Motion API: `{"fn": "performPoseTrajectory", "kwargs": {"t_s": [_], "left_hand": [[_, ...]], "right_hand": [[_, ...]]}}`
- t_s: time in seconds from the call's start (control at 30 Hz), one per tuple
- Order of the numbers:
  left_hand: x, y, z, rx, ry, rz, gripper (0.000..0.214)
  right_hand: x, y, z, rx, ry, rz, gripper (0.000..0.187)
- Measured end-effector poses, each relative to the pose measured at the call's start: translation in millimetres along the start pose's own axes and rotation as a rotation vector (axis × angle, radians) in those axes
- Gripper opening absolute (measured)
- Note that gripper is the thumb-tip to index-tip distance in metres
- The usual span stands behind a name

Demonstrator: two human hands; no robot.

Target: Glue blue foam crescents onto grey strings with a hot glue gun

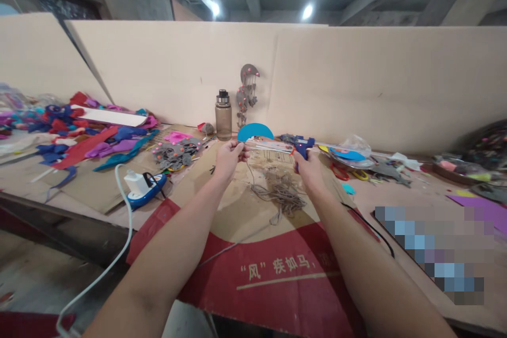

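My right hand [308, 165] is wrapped round a blue glue gun [304, 143] with an orange trigger. To its left, my left hand [233, 158] is closed in a pinch, and what its fingertips hold is too small to make out. Just behind those fingertips a blue half-round piece [255, 131] stands out; whether the fingers touch it I cannot tell. Thin pale strips [271, 146] lie between the two hands. Below them a tangle of grey yarn [283, 194] rests on a red and tan paper sheet [273, 261], one strand running toward my left forearm.
A bottle [224, 119] stands near the back board, beside a hanging grey ornament [247, 92]. At left are colourful felt scraps [106, 145], grey pieces with pink dots [177, 153] and a blue power strip [147, 190]. Scissors [339, 172] and a dish [350, 157] lie right.
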State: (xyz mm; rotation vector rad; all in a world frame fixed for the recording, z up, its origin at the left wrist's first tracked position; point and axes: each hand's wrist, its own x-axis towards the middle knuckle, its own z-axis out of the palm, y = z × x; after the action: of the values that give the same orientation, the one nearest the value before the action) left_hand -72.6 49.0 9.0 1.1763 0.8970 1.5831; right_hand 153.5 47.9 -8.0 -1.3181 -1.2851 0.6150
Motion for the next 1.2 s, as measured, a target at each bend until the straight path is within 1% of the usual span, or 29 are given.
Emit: {"fn": "performPoseTrajectory", "kwargs": {"t_s": [0.07, 0.1, 0.17, 0.27, 0.33, 0.4, 0.5, 0.6, 0.73, 0.9, 1.2], "left_hand": [[1.4, -1.3, -2.0, -0.005, 0.009, -0.002, 0.014], [1.9, -1.8, -2.6, -0.005, 0.012, -0.004, 0.014], [2.7, -2.4, -3.2, -0.001, 0.012, -0.008, 0.014], [3.0, -2.1, -3.1, 0.013, 0.015, -0.007, 0.014], [2.7, -1.4, -2.4, 0.018, 0.009, -0.001, 0.014], [1.7, -0.4, -1.0, 0.025, -0.008, 0.006, 0.013], [-0.5, 1.6, 1.8, 0.044, -0.030, 0.017, 0.013], [-3.0, 3.6, 4.3, 0.071, -0.042, 0.027, 0.015], [-5.1, 5.5, 6.6, 0.104, -0.054, 0.040, 0.015], [-6.2, 5.8, 8.5, 0.148, -0.060, 0.046, 0.015], [-6.3, 5.3, 8.9, 0.201, -0.065, 0.055, 0.017]], "right_hand": [[-4.0, -9.5, 0.5, 0.141, 0.078, 0.053, 0.026], [-7.0, -15.4, 1.1, 0.207, 0.073, 0.055, 0.027], [-14.7, -28.5, 2.8, 0.257, -0.019, 0.006, 0.027], [-27.4, -44.3, 7.6, 0.223, -0.173, -0.078, 0.024], [-33.7, -48.0, 12.2, 0.188, -0.242, -0.104, 0.023], [-36.7, -45.5, 17.3, 0.160, -0.272, -0.137, 0.025], [-35.7, -35.4, 23.2, 0.093, -0.265, -0.228, 0.032], [-33.1, -28.3, 24.6, -0.047, -0.214, -0.303, 0.037], [-34.2, -32.4, 22.2, -0.221, -0.181, -0.374, 0.036], [-38.8, -40.0, 22.6, -0.242, -0.178, -0.424, 0.038], [-39.5, -37.2, 24.3, -0.280, -0.179, -0.472, 0.039]]}}
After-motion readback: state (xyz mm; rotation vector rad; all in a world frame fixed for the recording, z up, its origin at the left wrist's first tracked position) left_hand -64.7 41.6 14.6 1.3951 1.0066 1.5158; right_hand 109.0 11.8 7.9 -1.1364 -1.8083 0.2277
